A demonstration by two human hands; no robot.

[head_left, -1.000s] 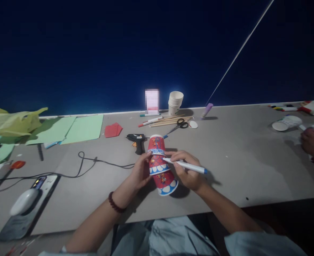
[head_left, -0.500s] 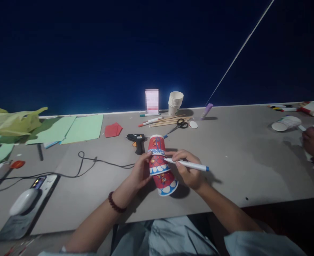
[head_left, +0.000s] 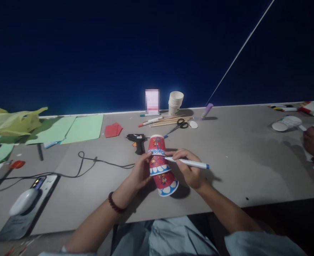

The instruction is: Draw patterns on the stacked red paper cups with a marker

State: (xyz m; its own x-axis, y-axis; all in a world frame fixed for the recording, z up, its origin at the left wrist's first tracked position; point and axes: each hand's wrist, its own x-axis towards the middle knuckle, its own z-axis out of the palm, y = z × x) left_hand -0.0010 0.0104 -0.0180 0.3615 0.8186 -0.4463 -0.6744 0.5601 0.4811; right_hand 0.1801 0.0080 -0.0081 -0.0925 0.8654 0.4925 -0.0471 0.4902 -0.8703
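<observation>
A tower of three red paper cups (head_left: 161,165), decorated with blue and white patterns along the rims, leans over the table in front of me. My left hand (head_left: 141,170) closes around its left side near the middle cup. In my right hand (head_left: 191,170) is a white marker (head_left: 193,164) with a blue end, gripped like a pen. Its tip meets or nearly meets the middle cup, just under the top cup's rim. The right fingertips also lie close to the tower's right side.
Behind the cups lie a black glue gun (head_left: 137,141), scissors (head_left: 180,125), wooden sticks (head_left: 167,121) and red paper (head_left: 113,129). White paper cups (head_left: 176,103) stand stacked at the back. A black cable (head_left: 106,164) crosses the left side. Another person's hand (head_left: 313,142) is at far right.
The marker's tip has shifted very slightly upward on the middle cup, with the right hand tilting a little. My left hand and the cups stay almost still.
</observation>
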